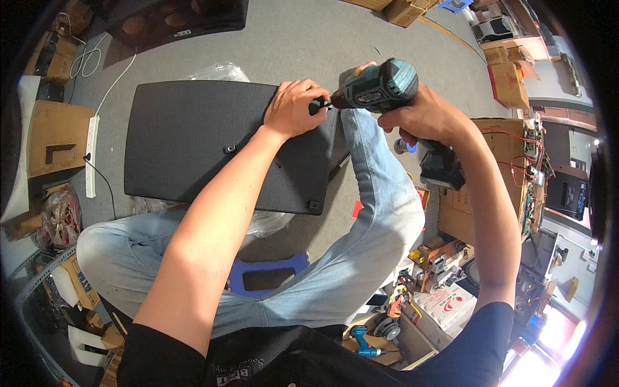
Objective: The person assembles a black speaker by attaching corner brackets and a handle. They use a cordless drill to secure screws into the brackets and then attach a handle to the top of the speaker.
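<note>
A large black textured box, probably a speaker cabinet, lies in front of my knees. At its far right corner my left hand pinches a small black fitting, its fingers closed and partly hiding it. My right hand is wrapped round the grip of a teal and black cordless drill. The drill lies level, its nose pointing left at the fitting; whether the bit touches a screw is too small to tell. A similar black fitting sits at the near right corner, and a small black bracket stands mid-panel.
A white power strip lies left of the box. Behind stands another black speaker cabinet. Below my legs is a blue stool. A second teal drill and tools fill a bin at lower right, with cardboard boxes beyond.
</note>
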### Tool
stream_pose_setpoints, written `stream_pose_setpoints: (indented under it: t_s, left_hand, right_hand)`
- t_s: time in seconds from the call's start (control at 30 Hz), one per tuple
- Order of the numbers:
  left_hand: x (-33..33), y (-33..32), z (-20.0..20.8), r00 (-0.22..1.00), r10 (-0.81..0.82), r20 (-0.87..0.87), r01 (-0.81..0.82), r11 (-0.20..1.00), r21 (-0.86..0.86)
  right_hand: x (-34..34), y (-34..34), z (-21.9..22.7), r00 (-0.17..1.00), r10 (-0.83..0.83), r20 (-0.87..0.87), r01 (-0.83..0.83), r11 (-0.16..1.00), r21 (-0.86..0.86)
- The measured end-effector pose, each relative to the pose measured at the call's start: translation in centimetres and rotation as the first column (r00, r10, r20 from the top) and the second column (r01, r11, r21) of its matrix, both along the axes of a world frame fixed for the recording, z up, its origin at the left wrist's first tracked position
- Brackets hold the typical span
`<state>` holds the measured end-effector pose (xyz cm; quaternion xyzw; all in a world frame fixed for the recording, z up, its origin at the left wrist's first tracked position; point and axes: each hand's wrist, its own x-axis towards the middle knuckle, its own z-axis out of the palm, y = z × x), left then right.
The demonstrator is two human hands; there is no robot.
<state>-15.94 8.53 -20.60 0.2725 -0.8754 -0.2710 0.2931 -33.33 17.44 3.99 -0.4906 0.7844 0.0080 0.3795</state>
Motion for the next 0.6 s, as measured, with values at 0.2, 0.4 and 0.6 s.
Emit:
stream_pose_setpoints:
  t_s: [0.2,0.4,0.6]
  left_hand:
    - [-0.2,0.1,0.2,0.999,0.012,0.04,-0.014,0.999,0.043]
    - [-0.3,-0.1,0.1,0.997,0.007,0.079,-0.013,0.997,0.07]
    - [-0.3,0.0,0.3,0.999,0.011,0.041,-0.013,0.999,0.044]
  right_hand:
    - [-0.1,-1.2,-0.3,0.995,-0.001,0.095,0.004,0.999,-0.039]
    - [-0.9,-1.7,-1.1,0.995,0.063,0.079,-0.062,0.998,-0.017]
    - [-0.7,-1.8,-1.2,0.995,0.076,0.067,-0.073,0.996,-0.043]
